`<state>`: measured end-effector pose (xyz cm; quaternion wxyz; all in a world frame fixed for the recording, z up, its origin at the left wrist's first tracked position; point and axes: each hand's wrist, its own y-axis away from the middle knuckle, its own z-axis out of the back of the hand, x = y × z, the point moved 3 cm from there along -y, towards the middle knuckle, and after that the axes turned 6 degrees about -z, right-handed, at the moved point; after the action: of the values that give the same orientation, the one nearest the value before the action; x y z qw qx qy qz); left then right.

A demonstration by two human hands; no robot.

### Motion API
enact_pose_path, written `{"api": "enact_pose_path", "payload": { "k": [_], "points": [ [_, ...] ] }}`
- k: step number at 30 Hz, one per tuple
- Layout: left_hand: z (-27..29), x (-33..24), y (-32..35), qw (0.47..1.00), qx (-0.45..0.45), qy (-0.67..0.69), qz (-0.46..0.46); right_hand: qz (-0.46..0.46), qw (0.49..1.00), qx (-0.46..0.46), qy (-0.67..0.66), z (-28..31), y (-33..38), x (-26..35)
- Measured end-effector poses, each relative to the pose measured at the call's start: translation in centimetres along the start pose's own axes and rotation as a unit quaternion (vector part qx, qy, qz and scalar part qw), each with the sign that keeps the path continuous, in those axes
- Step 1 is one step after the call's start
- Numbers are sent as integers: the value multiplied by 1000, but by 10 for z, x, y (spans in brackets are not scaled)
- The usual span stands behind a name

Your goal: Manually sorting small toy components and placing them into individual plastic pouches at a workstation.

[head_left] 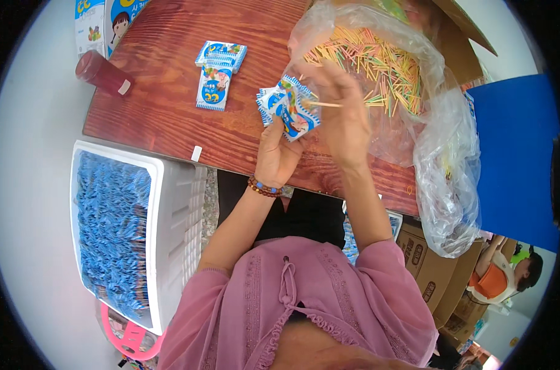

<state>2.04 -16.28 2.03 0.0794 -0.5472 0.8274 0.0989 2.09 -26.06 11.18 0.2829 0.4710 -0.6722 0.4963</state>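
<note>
My left hand (277, 157), with beaded bracelets at its wrist, is closed around small blue-and-white packets (295, 117) held above the table's near edge. They overlap, so I cannot tell exactly how many there are. Just to their right is my right hand (349, 126), its fingers partly blurred. A thin pale stick (326, 104) runs from this hand toward the packets, its tip close to their right side. Many similar thin sticks (388, 61) in yellow, pink and green lie in a clear plastic bag (446, 154) behind and right of my right hand.
More blue-and-white packets (215, 86) lie on the wooden table (162, 80), left of my hands. A reddish jar (101, 72) and printed boxes (91, 28) stand at the far left. Below, a white crate (175, 209) holds many blue packets. Another person (493, 280) is at the lower right.
</note>
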Motion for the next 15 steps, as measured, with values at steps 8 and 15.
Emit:
{"api": "enact_pose_path", "payload": {
  "k": [8,15],
  "points": [
    [15,-32,-5,995,8,-55,-85,-133,956,-158,209,-5,0,4],
    [4,-63,4,987,20,-117,-106,-307,931,55,192,1,-20,-38]
  ]
}}
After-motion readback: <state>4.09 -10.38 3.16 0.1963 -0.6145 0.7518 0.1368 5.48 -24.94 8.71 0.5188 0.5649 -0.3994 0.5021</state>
